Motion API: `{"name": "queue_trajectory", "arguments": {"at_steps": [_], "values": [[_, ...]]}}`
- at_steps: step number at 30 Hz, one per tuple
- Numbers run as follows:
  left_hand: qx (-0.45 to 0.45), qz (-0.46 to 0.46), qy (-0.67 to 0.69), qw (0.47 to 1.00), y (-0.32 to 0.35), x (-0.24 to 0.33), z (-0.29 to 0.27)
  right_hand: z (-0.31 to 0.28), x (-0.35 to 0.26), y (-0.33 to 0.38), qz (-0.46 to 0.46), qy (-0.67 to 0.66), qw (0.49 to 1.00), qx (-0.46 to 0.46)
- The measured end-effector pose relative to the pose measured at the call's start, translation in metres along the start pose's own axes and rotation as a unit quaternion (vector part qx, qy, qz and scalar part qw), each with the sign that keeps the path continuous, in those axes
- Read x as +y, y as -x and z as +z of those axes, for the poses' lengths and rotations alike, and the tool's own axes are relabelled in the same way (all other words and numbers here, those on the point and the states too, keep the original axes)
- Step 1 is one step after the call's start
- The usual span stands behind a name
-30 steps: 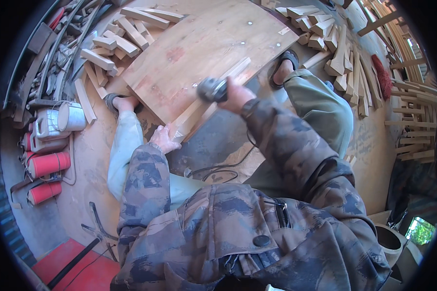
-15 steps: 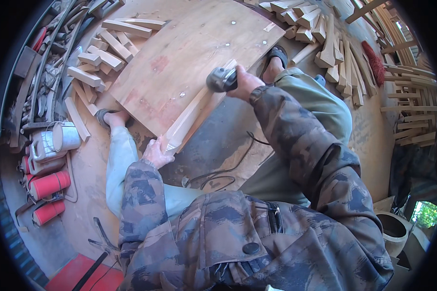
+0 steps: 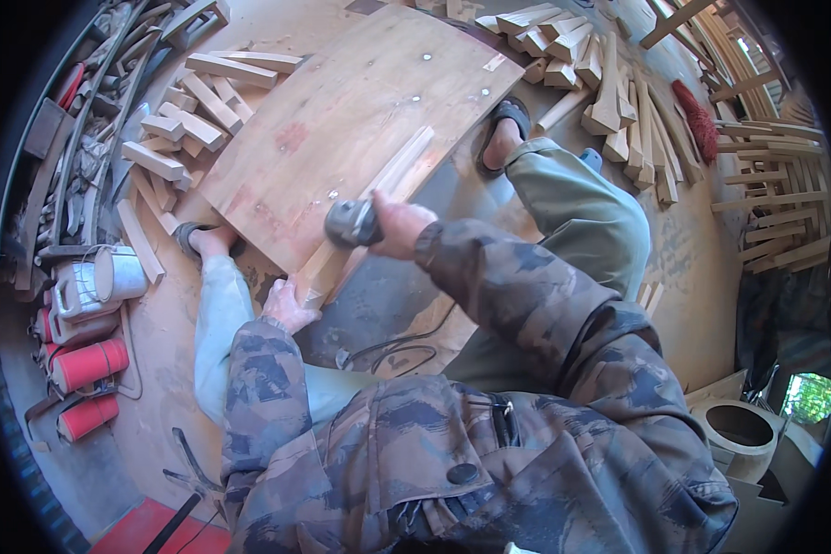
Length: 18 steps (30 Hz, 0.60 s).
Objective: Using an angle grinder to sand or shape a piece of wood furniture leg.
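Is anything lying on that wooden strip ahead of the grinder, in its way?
Nothing visible does. The long pale wooden strip lies bare on the plywood board beyond the grey power tool in the right hand. The left hand holds the strip's near end, behind the tool.

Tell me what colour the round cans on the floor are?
Red, the cans at the left of the head view.

Matt raw wooden board (image 3: 342, 129), dark metal grinder (image 3: 351, 223)
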<state>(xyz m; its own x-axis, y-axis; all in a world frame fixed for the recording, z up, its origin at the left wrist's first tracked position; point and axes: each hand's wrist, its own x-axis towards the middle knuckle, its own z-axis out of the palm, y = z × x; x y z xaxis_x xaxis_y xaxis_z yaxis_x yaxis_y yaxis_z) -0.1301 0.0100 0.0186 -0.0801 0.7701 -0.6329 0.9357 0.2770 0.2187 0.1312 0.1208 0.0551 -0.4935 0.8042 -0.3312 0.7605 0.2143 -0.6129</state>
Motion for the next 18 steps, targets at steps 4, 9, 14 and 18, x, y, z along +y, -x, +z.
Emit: {"name": "queue_trajectory", "arguments": {"at_steps": [4, 9, 14, 18], "values": [[-0.004, 0.01, 0.007, 1.0, -0.005, 0.002, 0.001, -0.008, 0.0, -0.001, 0.004, 0.025, 0.999, 0.024], [0.004, 0.006, 0.026, 1.0, -0.001, -0.004, 0.003, -0.061, 0.052, -0.022, 0.08, 0.037, 0.995, 0.045], [0.0, 0.003, 0.042, 0.999, -0.002, 0.003, 0.002, -0.103, 0.102, -0.043, 0.141, 0.036, 0.984, 0.099], [-0.001, 0.006, 0.036, 0.999, -0.001, 0.005, 0.004, -0.102, 0.101, -0.043, 0.183, 0.029, 0.976, 0.118]]}}
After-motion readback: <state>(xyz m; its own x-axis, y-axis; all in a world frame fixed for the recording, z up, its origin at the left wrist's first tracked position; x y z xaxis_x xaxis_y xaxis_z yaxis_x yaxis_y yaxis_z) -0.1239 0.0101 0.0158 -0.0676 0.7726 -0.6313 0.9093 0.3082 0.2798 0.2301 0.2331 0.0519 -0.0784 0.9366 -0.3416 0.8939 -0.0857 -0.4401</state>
